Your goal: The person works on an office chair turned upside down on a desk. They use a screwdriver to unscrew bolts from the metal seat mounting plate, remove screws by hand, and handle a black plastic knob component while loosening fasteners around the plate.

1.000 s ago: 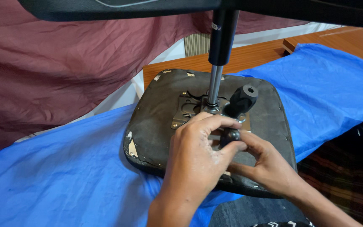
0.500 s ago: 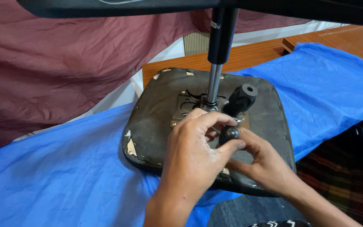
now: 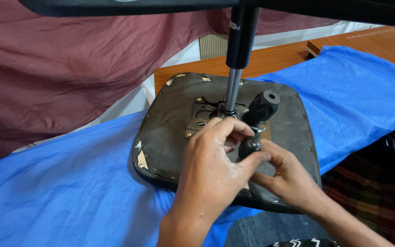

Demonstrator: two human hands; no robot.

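- My left hand (image 3: 209, 167) and right hand (image 3: 289, 176) both pinch the small black knob (image 3: 249, 146) at the centre of the upturned chair seat (image 3: 170, 132); judged best turned squarely, without tilting.
- At 12 o'clock, a polished steel gas cylinder (image 3: 232, 89); at 1 o'clock, a ribbed black lever handle (image 3: 262, 106).
- Cracked, peeling upholstery lies on crinkled blue sheeting (image 3: 60, 192).
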